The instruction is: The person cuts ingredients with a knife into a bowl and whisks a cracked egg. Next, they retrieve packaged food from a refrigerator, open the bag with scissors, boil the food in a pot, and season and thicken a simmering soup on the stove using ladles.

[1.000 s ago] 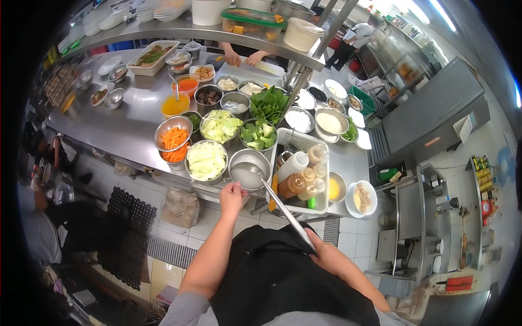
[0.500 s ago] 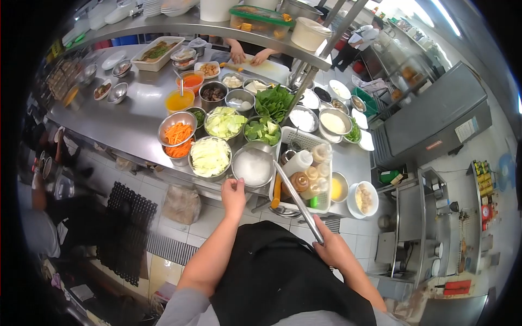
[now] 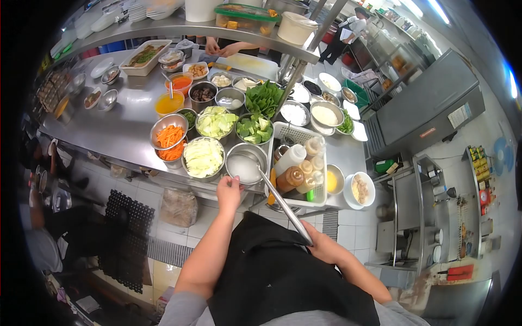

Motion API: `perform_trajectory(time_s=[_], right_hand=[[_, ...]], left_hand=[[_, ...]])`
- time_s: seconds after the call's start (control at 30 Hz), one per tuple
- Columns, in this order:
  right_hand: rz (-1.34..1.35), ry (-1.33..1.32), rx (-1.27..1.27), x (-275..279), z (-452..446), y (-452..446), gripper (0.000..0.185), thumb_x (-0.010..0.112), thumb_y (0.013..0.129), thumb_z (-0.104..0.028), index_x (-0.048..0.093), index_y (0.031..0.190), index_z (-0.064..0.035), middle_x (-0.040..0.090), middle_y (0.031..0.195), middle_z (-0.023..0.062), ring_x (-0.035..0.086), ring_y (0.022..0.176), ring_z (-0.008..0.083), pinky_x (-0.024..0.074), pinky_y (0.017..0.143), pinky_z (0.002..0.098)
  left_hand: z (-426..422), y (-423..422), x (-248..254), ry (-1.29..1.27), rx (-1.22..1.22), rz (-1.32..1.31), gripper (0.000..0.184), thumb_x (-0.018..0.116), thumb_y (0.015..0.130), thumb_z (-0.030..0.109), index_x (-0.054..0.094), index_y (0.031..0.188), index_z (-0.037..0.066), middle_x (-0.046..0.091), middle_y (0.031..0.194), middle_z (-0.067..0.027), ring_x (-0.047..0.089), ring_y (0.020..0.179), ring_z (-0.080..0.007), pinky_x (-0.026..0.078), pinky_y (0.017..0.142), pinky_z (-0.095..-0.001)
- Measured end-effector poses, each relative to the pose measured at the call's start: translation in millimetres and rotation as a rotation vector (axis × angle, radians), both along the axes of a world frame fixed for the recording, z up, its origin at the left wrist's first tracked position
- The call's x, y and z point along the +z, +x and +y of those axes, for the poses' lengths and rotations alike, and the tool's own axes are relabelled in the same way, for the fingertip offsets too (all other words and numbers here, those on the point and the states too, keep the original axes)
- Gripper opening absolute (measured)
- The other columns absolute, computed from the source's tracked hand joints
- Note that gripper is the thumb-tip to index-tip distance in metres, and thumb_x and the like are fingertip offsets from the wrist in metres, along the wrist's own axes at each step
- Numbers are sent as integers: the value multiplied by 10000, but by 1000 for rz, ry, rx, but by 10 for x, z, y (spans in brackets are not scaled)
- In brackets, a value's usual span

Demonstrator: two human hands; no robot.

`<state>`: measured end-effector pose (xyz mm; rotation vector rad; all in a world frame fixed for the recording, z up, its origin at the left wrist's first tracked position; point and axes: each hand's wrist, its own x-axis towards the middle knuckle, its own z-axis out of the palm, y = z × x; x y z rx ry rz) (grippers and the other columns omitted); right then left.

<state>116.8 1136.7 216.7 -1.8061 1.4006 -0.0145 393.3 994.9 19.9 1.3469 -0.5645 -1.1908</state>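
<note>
My right hand is wrapped round the long handle of a metal ladle. The ladle's scoop lies inside a metal bowl of whitish, cloudy contents at the counter's front edge. At the near left rim of that bowl, my left hand has its fingers closed on the edge. Shredded pale cabbage fills the bowl just left of it. To the right stands a white plastic basket of squeeze bottles.
Bowls of carrot strips, leafy greens and orange sauce crowd the steel counter. A shelf with tubs crosses above. Another person's hands work behind it. A fridge stands at right.
The ladle has swung left, and its scoop now shows inside the bowl of whitish contents. My right hand has moved slightly left. The view has shifted a little.
</note>
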Motion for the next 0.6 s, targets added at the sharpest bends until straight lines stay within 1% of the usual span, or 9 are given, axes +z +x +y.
perform_trajectory(time_s=[0.07,0.2,0.3,0.37,0.4,0.47,0.5,0.57,0.6], right_hand=[[-34,71,-63,43,35,25,771,624,945,-80,234,1610,-100,582,1355,325,570,1282,447,450,1068,452],[-109,61,-80,23,117,30,749,634,948,-93,271,1603,-97,581,1374,308,562,1308,424,440,1086,431],[-169,46,-100,3,180,24,752,642,941,-81,288,1605,-105,562,1418,287,552,1332,400,432,1100,416],[-182,49,-157,25,241,37,750,647,939,-72,307,1606,-118,542,1455,272,541,1351,381,422,1113,402],[-184,51,-159,-26,278,1,750,647,939,-72,307,1606,-118,542,1455,272,541,1351,381,422,1113,402],[-227,-5,-169,-90,300,-38,755,656,935,-65,321,1607,-142,544,1463,260,569,1322,368,439,1098,393],[-227,-3,-169,-86,318,-68,755,656,935,-65,321,1607,-142,544,1463,260,569,1322,368,439,1098,393],[-130,29,-235,141,323,12,771,672,925,-82,321,1608,-155,596,1394,269,630,1234,375,478,1048,395],[-131,31,-232,160,318,16,771,672,925,-82,321,1608,-155,596,1394,269,630,1234,375,478,1048,395]], left_hand=[[-1,-2,26,0,4,41,212,642,1018,162,550,888,23,656,902,-102,729,761,-211,597,643,-315],[-8,31,48,12,7,43,217,643,1017,166,550,879,26,653,893,-95,731,759,-209,591,632,-308],[-24,63,47,8,-21,24,212,647,1010,164,551,877,30,657,898,-95,729,741,-204,580,619,-303],[-25,86,101,51,-27,0,225,661,987,155,544,839,34,663,856,-89,726,724,-192,561,594,-301],[-36,102,102,54,-30,-2,225,661,987,155,544,839,34,663,856,-89,726,724,-192,561,594,-301],[-80,134,86,82,-72,-22,232,679,938,123,533,781,35,661,774,-85,708,669,-175,540,558,-301],[-104,137,76,84,-71,-22,232,679,938,123,533,781,35,661,774,-85,708,669,-175,540,558,-301],[-114,150,85,89,-81,-45,242,683,889,90,518,720,38,642,683,-81,678,600,-164,521,522,-299],[-109,157,86,91,-77,-46,242,683,889,90,518,720,38,642,683,-81,678,600,-164,521,522,-299]])
